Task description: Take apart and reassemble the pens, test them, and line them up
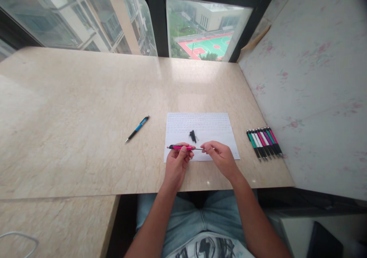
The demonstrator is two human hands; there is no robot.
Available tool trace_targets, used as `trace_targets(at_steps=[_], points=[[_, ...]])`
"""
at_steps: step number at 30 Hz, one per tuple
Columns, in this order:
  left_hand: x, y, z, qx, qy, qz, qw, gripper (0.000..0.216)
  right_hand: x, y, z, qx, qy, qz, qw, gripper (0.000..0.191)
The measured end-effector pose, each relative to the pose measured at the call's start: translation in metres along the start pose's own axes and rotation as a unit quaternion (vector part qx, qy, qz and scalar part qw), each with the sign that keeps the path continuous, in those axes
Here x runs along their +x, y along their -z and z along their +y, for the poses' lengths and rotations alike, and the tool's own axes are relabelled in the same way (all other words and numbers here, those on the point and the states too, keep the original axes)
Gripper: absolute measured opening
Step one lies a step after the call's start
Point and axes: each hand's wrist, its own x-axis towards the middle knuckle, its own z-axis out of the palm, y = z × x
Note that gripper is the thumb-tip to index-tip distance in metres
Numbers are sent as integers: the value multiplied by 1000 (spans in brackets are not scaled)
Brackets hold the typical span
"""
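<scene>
My left hand (pixel 178 161) is closed round a pink pen barrel (pixel 180 147), held level just above the near edge of a white sheet of paper (pixel 213 124). My right hand (pixel 218 155) pinches the thin dark refill (pixel 197 149) that sticks out of the barrel's right end. Two small black pen parts (pixel 193 136) lie on the paper just beyond my hands.
A blue and black pen (pixel 137 129) lies alone on the marble table (pixel 71 116) to the left. A row of several pens (pixel 264 142) with green, pink and purple barrels lies at the right by a flowered wall (pixel 315 78). Windows run behind the table.
</scene>
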Motion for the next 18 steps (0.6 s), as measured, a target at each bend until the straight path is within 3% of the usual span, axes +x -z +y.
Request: trace_targets(at_steps=[4, 7, 13, 18], points=[[-1, -1, 0, 19, -1, -3, 1000, 22, -8, 12, -10, -112, 76, -46, 990, 13], [-1, -1, 0, 16, -1, 7, 1000, 23, -13, 23, -2, -163, 88, -48, 982, 12], [1, -2, 0, -25, -6, 45, 999, 27, -24, 41, 25, -204, 22, 3, 979, 12], [1, -2, 0, -17, -3, 44, 999, 27, -17, 27, 28, -221, -24, 81, 972, 15]])
